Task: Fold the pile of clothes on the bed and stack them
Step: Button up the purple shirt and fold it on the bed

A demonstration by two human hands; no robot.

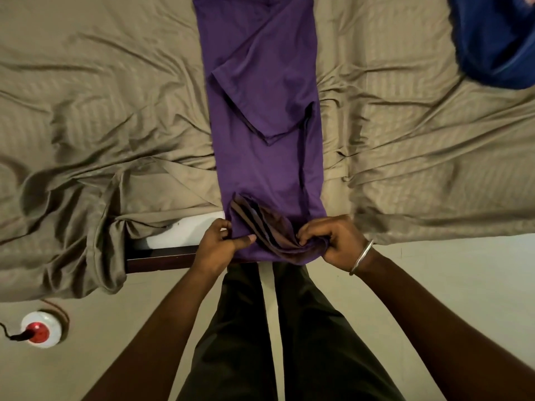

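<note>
Bed (pixel 101 117): fills the upper part of the view, covered by a rumpled beige striped sheet; at its near edge the sheet has pulled away, baring a white mattress corner (pixel 179 231) and a dark wooden frame rail (pixel 162 257).
Floor (pixel 451 285): pale and smooth, running along the near side of the bed.
Purple T-shirt (pixel 266 117): lies on the sheet in a long narrow strip running from the near edge of the bed away to the top of the view, both sides folded inward, one short sleeve lying flat across its middle. Its near end hangs just over the bed's edge.
Blue garment (pixel 495 39): heaped at the far right corner of the bed, well apart from the purple T-shirt.
Trousers (pixel 289 328): the person's dark-clad legs stand against the bed, just below the shirt's near end.
Left hand (pixel 218 244): fingers curled, thumb and fingers pinching the near left corner of the purple T-shirt.
Right hand (pixel 333 241): fingers curled round the near right corner, where the fabric is bunched and its paler inner side shows.
Bracelet (pixel 361 257): thin metal band on the right wrist.
Round device (pixel 40 329): white with a red centre, on the floor at the lower left, a dark cable plugged into it.
</note>
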